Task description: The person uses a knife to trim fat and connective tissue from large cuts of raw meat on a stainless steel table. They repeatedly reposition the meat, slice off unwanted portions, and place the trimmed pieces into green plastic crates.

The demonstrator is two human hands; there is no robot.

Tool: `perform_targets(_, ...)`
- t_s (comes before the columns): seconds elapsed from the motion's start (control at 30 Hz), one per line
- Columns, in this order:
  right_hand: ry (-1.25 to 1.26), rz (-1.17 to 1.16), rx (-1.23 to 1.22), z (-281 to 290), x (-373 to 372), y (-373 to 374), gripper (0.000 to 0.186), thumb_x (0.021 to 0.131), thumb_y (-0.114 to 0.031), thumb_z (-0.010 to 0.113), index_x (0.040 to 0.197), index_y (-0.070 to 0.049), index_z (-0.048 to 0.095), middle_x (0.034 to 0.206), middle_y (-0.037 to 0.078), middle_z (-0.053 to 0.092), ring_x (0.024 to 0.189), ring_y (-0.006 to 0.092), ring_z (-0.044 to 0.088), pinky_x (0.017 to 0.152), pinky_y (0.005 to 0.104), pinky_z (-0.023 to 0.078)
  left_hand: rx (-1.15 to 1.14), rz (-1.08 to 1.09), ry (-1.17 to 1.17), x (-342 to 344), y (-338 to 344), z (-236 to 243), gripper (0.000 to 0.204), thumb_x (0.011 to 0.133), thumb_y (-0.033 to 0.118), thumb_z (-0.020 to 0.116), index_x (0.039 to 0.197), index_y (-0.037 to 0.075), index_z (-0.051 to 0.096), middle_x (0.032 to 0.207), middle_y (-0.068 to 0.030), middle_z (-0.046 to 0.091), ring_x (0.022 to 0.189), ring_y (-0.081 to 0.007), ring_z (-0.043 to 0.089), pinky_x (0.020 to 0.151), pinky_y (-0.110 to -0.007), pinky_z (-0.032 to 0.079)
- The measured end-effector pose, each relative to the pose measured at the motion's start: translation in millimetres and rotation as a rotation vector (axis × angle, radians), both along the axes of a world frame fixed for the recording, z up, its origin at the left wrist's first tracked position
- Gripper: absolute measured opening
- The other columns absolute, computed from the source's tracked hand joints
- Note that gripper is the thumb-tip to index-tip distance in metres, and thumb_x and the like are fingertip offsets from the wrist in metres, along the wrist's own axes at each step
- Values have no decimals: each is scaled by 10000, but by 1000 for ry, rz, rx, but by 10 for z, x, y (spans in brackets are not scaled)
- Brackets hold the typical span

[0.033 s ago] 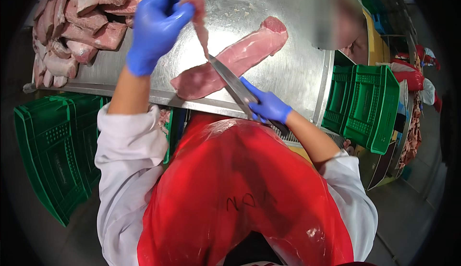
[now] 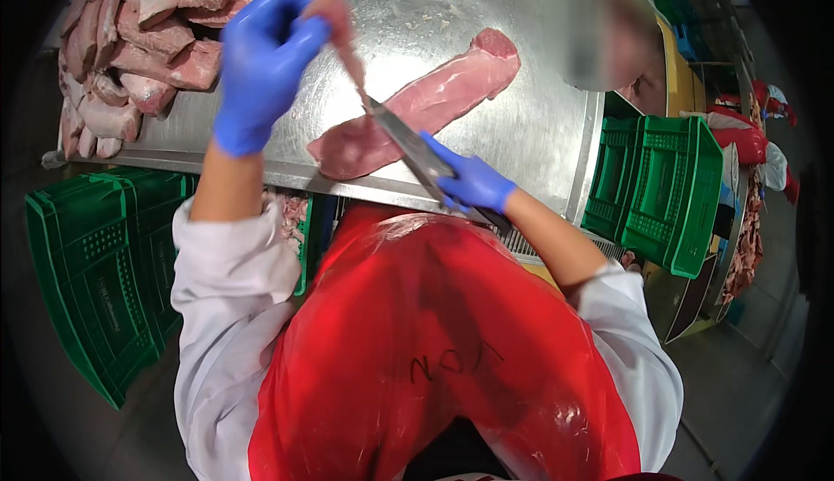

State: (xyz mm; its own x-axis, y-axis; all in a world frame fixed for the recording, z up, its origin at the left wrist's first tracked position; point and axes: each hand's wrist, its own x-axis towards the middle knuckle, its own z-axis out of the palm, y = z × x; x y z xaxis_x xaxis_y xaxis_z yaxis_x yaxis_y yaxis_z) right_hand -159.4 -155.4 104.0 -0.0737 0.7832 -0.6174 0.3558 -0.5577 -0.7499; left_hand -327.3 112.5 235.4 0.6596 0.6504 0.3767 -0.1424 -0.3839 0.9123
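My left hand [image 2: 265,68], in a blue glove, pinches the upper end of a thin strip of pink meat [image 2: 347,51] and holds it up over the steel table [image 2: 539,142]. My right hand [image 2: 476,183], also gloved in blue, grips a long knife [image 2: 404,142]. The blade points away to the left, its tip at the lower end of the strip. Beneath the blade a long, pale pink boneless piece of meat [image 2: 443,86] lies slantwise on the steel. Whether the strip still joins that piece is hidden by the blade.
Many meat pieces [image 2: 165,33] are heaped at the table's far left. Green crates stand to the left [image 2: 104,264] and right [image 2: 673,194]. Meat scraps [image 2: 294,216] show below the table edge beside my left sleeve. People in red and white are at the far right.
My left hand has moved left and slightly down with the strip of meat. The knife and my right hand have shifted slightly left. The large piece lies almost unchanged.
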Motion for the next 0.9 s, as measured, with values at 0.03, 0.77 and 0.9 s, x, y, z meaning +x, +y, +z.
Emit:
perform_targets(0.03,20,16,-19,-70,-87,269,763,982,-139,499,1613,-300,102,733,124,670,563,166,644,594,323,569,-11,24,-35,-162,-67,109,115,881,71,644,957,-15,641,883,-16,626,818,-99,566,767,-269,472)
perform_targets(0.77,138,-606,-167,212,883,98,781,955,-20,533,1615,-156,138,744,76,621,546,149,635,444,276,475,-14,584,829,-3335,64,-1790,303,917,107,661,1183,-12,577,817,-79,643,742,-129,592,700,-307,498)
perform_targets(0.9,186,-512,-288,632,595,-316,766,956,-24,553,1610,-175,184,818,59,642,567,132,643,445,264,478,71,401,659,-2151,560,-1705,324,916,112,665,1195,-33,586,858,-87,624,780,-132,570,719,-302,496)
